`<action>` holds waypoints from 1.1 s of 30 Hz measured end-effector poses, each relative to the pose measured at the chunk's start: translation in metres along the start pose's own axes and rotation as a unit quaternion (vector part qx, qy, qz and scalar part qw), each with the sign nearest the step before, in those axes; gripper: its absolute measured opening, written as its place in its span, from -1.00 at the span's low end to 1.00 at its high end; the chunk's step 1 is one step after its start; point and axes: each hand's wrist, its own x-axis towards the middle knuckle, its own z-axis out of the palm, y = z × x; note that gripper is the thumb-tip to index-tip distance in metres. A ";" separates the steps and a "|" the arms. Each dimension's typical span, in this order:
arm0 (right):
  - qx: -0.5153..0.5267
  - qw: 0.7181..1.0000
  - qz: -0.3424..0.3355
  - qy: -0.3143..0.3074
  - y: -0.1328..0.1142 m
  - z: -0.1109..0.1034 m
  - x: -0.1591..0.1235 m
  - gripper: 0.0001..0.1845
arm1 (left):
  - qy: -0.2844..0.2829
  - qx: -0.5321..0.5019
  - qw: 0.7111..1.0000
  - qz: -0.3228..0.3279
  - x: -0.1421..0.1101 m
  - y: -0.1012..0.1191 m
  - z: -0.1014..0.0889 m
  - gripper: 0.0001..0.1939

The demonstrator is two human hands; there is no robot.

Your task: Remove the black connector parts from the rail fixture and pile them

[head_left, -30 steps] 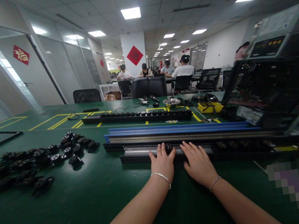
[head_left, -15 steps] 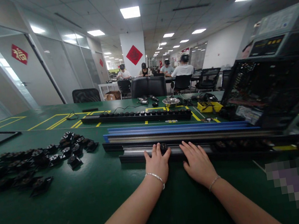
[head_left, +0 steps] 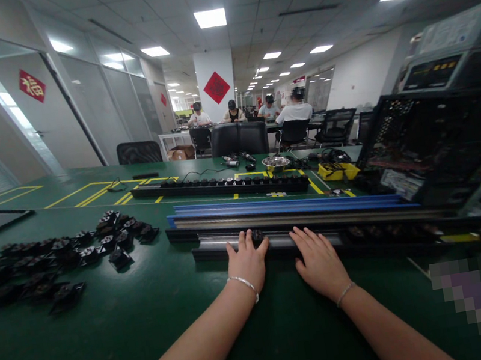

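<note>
A long black channel rail [head_left: 212, 246] with a shiny inner face lies across the table before me. My left hand [head_left: 247, 261] is at its left half, with thumb and index finger on either side of a small round black part [head_left: 257, 235] sitting in the channel. The other left fingers rest over the rail. Farther right, my right hand [head_left: 321, 261] lies over the same rail, fingers stretched out and holding nothing. Several dark round parts [head_left: 390, 231] sit in the rail to the right of that hand.
Behind the rail lie blue strips [head_left: 281, 207] and another black rail [head_left: 219, 188] filled with parts. Loose black parts [head_left: 120, 259] are heaped at left. At right stand a computer case [head_left: 440, 142] and a yellow box [head_left: 338, 171]. A metal bowl [head_left: 275, 163] is farther back.
My left hand has moved slightly left along the rail, and the small round black part has shifted left with it. My right hand stays in place.
</note>
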 end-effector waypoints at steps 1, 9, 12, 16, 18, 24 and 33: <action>0.000 1.000 -0.001 -0.001 0.000 0.000 0.000 -0.41 | 0.000 0.000 1.000 -0.001 0.000 -0.001 -0.001 -0.49; -0.003 1.000 0.002 -0.013 -0.001 -0.002 0.001 -0.41 | -0.010 0.009 1.000 -0.010 -0.004 -0.012 -0.004 -0.47; -0.004 1.000 0.002 -0.016 -0.001 -0.003 0.001 -0.41 | -0.007 0.016 1.000 -0.010 -0.004 -0.016 -0.003 -0.47; -0.003 1.000 0.005 -0.023 -0.001 -0.003 0.001 -0.41 | -0.006 0.025 1.000 -0.012 -0.005 -0.021 -0.001 -0.45; -0.002 1.000 0.007 -0.025 -0.001 -0.003 0.001 -0.40 | -0.009 0.028 1.000 -0.013 -0.005 -0.022 -0.001 -0.44; 0.001 1.000 0.009 -0.023 -0.001 -0.003 0.001 -0.40 | -0.010 0.035 0.999 -0.015 -0.007 -0.028 -0.002 -0.43; 0.005 1.000 0.014 -0.025 -0.001 -0.003 0.000 -0.41 | -0.012 0.043 0.999 -0.023 -0.011 -0.041 -0.005 -0.42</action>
